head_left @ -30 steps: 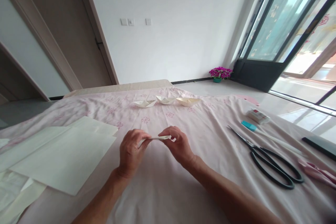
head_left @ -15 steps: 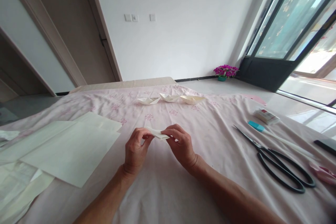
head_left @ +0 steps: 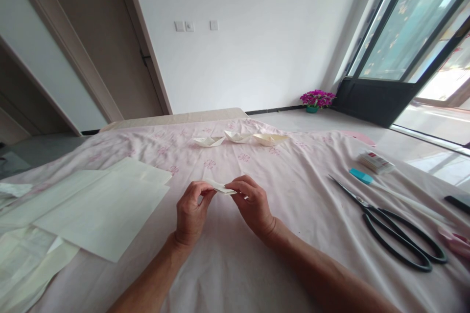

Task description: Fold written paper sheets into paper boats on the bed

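Head view: folded paper piece point(head_left: 221, 187) sits at centre frame, pinched at both ends above the pink floral cloth point(head_left: 257, 264) that covers the worktop. Left hand point(head_left: 191, 212) has its grip closed on the left end of the piece, thumb and fingertips pressed together on the paper. Right hand point(head_left: 253, 203) has its grip closed on the right end, fingers curled over the edge. Both forearms enter from the lower edge of the frame.

Three finished paper boats point(head_left: 238, 138) stand in a row in the upper centre, touching or nearly touching one another, well apart from the hands. Loose paper sheets point(head_left: 99, 210) lie overlapped at left of frame, near the left hand. Black-handled scissors point(head_left: 396, 230) lie at right of frame with blades closed, tips pointing toward upper left. Just beyond the scissors lie a small teal block point(head_left: 360, 176) and a white packet with a red mark point(head_left: 375, 161). Potted purple flowers point(head_left: 317, 100) stand on the floor by the wall at upper right.
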The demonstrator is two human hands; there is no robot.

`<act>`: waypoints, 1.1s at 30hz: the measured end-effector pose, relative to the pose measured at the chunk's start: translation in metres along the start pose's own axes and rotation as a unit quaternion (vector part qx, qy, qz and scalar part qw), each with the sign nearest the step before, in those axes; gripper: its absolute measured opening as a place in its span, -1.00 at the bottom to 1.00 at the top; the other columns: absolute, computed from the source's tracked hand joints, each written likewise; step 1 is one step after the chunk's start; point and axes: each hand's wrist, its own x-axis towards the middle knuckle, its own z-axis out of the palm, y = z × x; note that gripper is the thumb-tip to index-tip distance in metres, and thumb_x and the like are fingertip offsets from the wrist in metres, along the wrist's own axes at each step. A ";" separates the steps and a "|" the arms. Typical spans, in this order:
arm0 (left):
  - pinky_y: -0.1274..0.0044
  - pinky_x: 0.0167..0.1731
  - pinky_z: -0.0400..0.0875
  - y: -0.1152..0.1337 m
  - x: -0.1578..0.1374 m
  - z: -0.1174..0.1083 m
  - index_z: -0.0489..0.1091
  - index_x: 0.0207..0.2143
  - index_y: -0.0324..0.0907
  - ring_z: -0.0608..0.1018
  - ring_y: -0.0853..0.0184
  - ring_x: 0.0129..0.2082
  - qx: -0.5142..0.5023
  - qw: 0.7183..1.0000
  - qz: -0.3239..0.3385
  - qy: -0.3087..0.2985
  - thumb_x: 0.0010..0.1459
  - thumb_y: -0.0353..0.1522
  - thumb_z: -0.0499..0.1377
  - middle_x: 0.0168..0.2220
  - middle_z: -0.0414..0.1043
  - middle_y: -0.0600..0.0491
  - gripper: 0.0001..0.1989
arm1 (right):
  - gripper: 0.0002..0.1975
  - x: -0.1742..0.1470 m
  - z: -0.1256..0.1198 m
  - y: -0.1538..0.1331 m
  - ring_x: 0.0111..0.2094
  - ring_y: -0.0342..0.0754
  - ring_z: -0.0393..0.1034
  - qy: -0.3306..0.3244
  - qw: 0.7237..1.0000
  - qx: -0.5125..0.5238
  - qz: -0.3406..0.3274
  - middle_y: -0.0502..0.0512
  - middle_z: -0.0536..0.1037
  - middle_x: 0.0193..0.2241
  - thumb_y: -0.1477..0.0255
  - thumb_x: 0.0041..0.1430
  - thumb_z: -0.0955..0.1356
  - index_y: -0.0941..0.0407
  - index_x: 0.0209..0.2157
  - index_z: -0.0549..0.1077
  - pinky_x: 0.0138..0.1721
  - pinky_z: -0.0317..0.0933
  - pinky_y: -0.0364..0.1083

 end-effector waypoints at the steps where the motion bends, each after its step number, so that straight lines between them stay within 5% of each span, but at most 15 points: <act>1: 0.54 -0.26 0.42 0.000 0.000 0.000 0.38 -0.34 -0.15 0.50 0.39 -0.32 -0.003 1.000 0.002 0.003 0.18 -0.36 0.18 -0.35 0.44 0.07 -0.95 | -0.85 0.000 0.000 0.000 -0.34 -0.15 0.40 0.001 1.000 -0.001 0.001 0.04 0.49 -0.35 0.51 0.14 0.34 0.03 -0.29 0.56 -0.31 0.27 -0.18; 16: 0.58 -0.22 0.41 0.007 0.000 0.001 0.45 -0.25 -0.14 0.51 0.38 -0.24 -0.015 0.998 0.065 -0.002 0.15 -0.45 0.20 -0.30 0.46 0.05 -0.89 | -0.83 0.000 0.005 0.003 -0.35 -0.15 0.41 0.010 0.999 0.035 -0.031 0.04 0.48 -0.36 0.55 0.14 0.35 0.04 -0.27 0.55 -0.33 0.28 -0.18; 23: 0.59 -0.26 0.44 0.007 -0.001 0.004 0.45 -0.22 -0.15 0.52 0.40 -0.28 -0.056 0.998 0.014 -0.002 0.17 -0.46 0.17 -0.28 0.46 0.05 -0.87 | -0.88 0.000 0.002 -0.005 -0.42 -0.19 0.36 0.051 0.998 0.038 -0.002 -0.01 0.43 -0.36 0.51 0.09 0.39 0.08 -0.29 0.43 -0.42 0.28 -0.18; 27: 0.58 -0.26 0.45 0.005 -0.003 0.006 0.45 -0.23 -0.15 0.52 0.39 -0.29 -0.089 0.996 -0.021 0.004 0.17 -0.45 0.17 -0.27 0.45 0.06 -0.89 | -0.88 -0.003 -0.006 -0.017 -0.41 -0.17 0.31 0.069 0.995 -0.013 -0.066 -0.03 0.38 -0.43 0.55 0.08 0.38 0.09 -0.43 0.35 -0.42 0.22 -0.16; 33: 0.58 -0.23 0.42 0.009 -0.001 0.004 0.45 -0.25 -0.16 0.51 0.39 -0.27 -0.073 0.997 0.003 0.004 0.16 -0.48 0.18 -0.29 0.45 0.06 -0.89 | -0.87 -0.003 -0.008 -0.023 -0.36 -0.12 0.33 0.045 0.993 -0.047 -0.093 0.02 0.42 -0.38 0.50 0.12 0.39 0.04 -0.25 0.47 -0.33 0.24 -0.10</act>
